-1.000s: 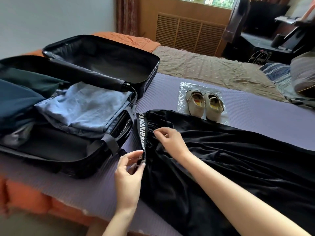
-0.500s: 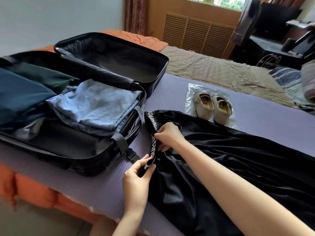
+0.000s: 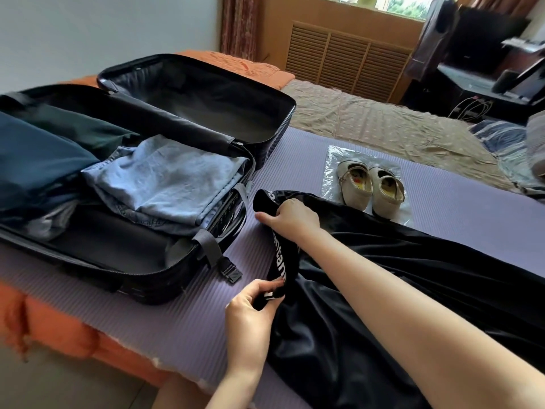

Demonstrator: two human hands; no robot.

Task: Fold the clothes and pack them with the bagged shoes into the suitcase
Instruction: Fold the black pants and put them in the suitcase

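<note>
A black satin garment with a lettered waistband lies spread on the purple mat. My left hand pinches the near end of the waistband. Farther along the same band, my right hand grips the far part. An open black suitcase sits to the left; its near half holds folded light-blue jeans and dark clothes. A pair of beige shoes rests on a clear plastic bag beyond the garment.
The purple mat covers an orange bed whose edge runs along the lower left. A beige bedspread lies behind. A wooden radiator cover and dark furniture stand at the back.
Both hands have shifted along the waistband, pulling it straighter. My right hand moved up toward the band's far end; my left hand closed on its near end. The camera drifted left.
</note>
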